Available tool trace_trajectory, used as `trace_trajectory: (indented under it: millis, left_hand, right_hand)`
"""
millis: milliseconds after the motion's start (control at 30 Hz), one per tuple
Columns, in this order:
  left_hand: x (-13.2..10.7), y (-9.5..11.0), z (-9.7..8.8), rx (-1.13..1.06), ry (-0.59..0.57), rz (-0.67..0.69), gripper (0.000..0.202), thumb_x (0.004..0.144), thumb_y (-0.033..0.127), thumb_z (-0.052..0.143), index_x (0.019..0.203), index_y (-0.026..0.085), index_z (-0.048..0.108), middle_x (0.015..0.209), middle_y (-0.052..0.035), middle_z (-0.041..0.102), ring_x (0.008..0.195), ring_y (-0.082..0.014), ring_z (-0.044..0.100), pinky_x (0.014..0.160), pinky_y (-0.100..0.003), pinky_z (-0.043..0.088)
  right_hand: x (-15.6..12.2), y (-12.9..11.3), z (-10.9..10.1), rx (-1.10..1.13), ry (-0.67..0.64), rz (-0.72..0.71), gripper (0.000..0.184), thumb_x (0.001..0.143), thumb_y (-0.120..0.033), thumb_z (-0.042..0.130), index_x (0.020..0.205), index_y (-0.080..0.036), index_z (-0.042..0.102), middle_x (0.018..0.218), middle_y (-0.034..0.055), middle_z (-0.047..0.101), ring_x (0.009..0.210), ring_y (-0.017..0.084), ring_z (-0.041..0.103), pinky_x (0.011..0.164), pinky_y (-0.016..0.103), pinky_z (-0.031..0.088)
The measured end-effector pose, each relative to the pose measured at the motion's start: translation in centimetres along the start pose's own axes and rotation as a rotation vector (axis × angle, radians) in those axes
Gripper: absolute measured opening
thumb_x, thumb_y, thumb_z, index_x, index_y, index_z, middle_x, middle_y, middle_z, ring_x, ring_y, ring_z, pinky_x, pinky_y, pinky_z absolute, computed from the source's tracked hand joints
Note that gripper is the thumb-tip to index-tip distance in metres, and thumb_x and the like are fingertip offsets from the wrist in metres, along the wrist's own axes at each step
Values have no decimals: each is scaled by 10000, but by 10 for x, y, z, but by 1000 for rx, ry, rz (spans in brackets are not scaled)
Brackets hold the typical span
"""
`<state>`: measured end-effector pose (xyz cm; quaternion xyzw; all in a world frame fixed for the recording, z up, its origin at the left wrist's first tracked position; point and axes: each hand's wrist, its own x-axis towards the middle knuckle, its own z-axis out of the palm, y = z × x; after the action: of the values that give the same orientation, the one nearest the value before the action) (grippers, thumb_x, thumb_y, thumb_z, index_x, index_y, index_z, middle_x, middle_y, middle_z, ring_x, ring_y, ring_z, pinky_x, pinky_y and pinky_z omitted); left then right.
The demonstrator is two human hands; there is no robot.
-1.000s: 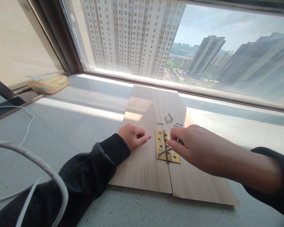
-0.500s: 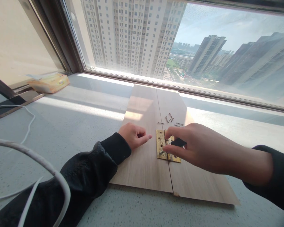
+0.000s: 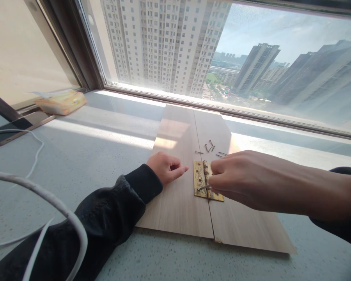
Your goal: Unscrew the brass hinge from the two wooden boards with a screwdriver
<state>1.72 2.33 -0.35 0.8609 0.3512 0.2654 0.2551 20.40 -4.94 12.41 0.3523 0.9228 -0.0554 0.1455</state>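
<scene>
Two light wooden boards (image 3: 178,203) lie side by side on a grey speckled sill. A brass hinge (image 3: 199,179) spans their seam. My right hand (image 3: 236,177) is closed around a small screwdriver (image 3: 204,188) whose metal tip touches the hinge's left leaf; the handle is hidden in the fingers. My left hand (image 3: 167,168) rests on the left board just left of the hinge, fingers loosely curled, index pointing toward it, holding nothing visible. Several loose screws (image 3: 210,148) lie on the right board beyond the hinge.
A window frame (image 3: 251,113) runs along the far edge of the sill. A yellow tissue pack (image 3: 61,102) and a phone (image 3: 6,134) with a white cable (image 3: 32,164) sit at the left. A thick white cord (image 3: 55,207) loops near my left sleeve.
My right hand turned and closed tighter over the tool; the dark handle seen half a second ago is now hidden, and the tip shows again on the hinge. The left hand stayed put.
</scene>
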Motion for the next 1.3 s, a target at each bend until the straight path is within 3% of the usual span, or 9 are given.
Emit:
trace_trajectory:
  millis: [100, 233, 367, 467, 733, 800, 1000, 1133, 1300]
  left_hand:
    - [0, 0, -1, -4, -4, -1, 415, 780, 404, 510, 466, 139, 452, 433, 53, 309, 440, -60, 277, 455, -209, 237]
    - [0, 1, -1, -7, -16, -7, 420, 784, 414, 503, 470, 138, 457, 432, 51, 313, 437, -60, 283, 452, -207, 233]
    - [0, 1, -1, -13, -12, -1, 417, 785, 405, 502, 468, 138, 455, 432, 51, 313, 437, -60, 283, 457, -208, 241]
    - [0, 0, -1, -14, -2, 2, 419, 782, 405, 505, 463, 139, 449, 431, 51, 309, 437, -61, 284, 458, -209, 245]
    - [0, 0, 0, -24, 3, -10, 425, 779, 414, 507, 462, 139, 436, 432, 50, 313, 443, -59, 272, 451, -205, 231]
    - [0, 0, -1, -24, -2, -17, 424, 779, 415, 506, 464, 140, 434, 432, 50, 312, 443, -60, 277, 450, -206, 229]
    - [0, 1, -1, -24, -9, -18, 421, 778, 417, 506, 469, 141, 434, 437, 49, 311, 446, -61, 283, 458, -206, 241]
    - [0, 1, -1, -17, -12, -15, 428, 780, 419, 502, 465, 140, 423, 437, 49, 303, 445, -60, 281, 458, -205, 238]
    - [0, 0, -2, -14, -16, -19, 428, 782, 420, 501, 467, 139, 427, 439, 48, 309, 451, -60, 280, 461, -204, 239]
  right_hand:
    - [2, -1, 1, 32, 47, 2, 190, 857, -211, 461, 701, -185, 567, 697, 4, 540, 566, 97, 432, 518, 245, 272]
    - [8, -8, 11, 129, 193, 393, 261, 848, -423, 453, 801, -202, 584, 616, 6, 534, 525, 121, 455, 479, 237, 287]
    - [11, -13, 14, 37, 127, 646, 404, 819, -524, 418, 620, -188, 523, 497, 13, 469, 417, 116, 374, 412, 246, 229]
    - [10, -14, 11, 114, 119, 572, 346, 822, -457, 447, 620, -184, 509, 525, 12, 485, 430, 107, 383, 416, 239, 246]
    - [1, -2, -2, 145, -45, 59, 162, 868, -211, 425, 734, -202, 516, 694, -5, 542, 578, 104, 472, 518, 229, 301]
    - [0, -1, -1, 129, -36, 66, 143, 868, -227, 430, 755, -208, 516, 744, 0, 558, 594, 111, 486, 525, 236, 306]
    - [6, -8, 7, 86, 71, 490, 356, 889, -484, 340, 747, -205, 510, 552, 4, 512, 477, 140, 451, 441, 243, 256]
    - [8, -10, 8, 52, 53, 385, 284, 901, -317, 359, 669, -194, 467, 541, -7, 492, 441, 106, 403, 431, 233, 229]
    - [0, -3, 2, -37, -2, 10, 160, 851, -114, 414, 748, -206, 495, 644, -19, 524, 474, 93, 365, 450, 240, 188]
